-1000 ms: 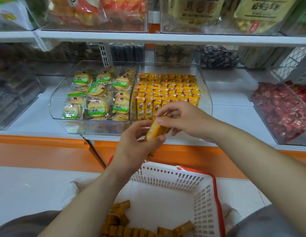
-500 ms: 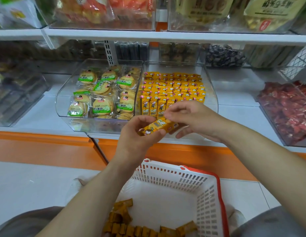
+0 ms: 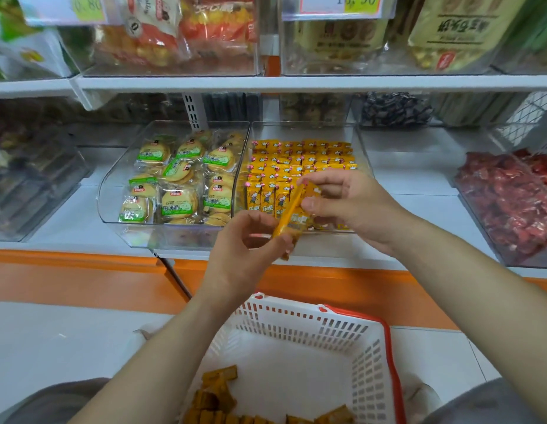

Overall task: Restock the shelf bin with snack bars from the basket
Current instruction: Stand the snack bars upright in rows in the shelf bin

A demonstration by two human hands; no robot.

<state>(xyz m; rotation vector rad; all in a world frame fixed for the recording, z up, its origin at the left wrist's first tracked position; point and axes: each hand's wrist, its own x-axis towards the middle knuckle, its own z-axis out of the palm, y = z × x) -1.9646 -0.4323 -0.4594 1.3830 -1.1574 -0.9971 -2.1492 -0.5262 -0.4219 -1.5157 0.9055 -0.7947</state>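
Note:
A yellow-orange snack bar point(image 3: 292, 214) is held in the air in front of the clear shelf bin point(image 3: 362, 148), which is packed with rows of the same yellow bars point(image 3: 299, 162). My left hand point(image 3: 244, 249) pinches the bar's lower end. My right hand point(image 3: 348, 203) pinches its upper end with thumb and fingers, just over the bin's front edge. Below, the white basket with a red rim point(image 3: 370, 359) holds several more bars point(image 3: 217, 399) at its near side.
A clear bin of green-labelled round biscuits point(image 3: 177, 182) stands left of the bar bin. A bin of red-wrapped sweets point(image 3: 507, 203) is at the right. An upper shelf point(image 3: 296, 82) with bagged snacks overhangs. An orange band point(image 3: 82, 280) runs below the shelf.
Both hands have lifted the bar up and forward toward the bin front. The bar has turned from lying across to standing more upright between the two hands.

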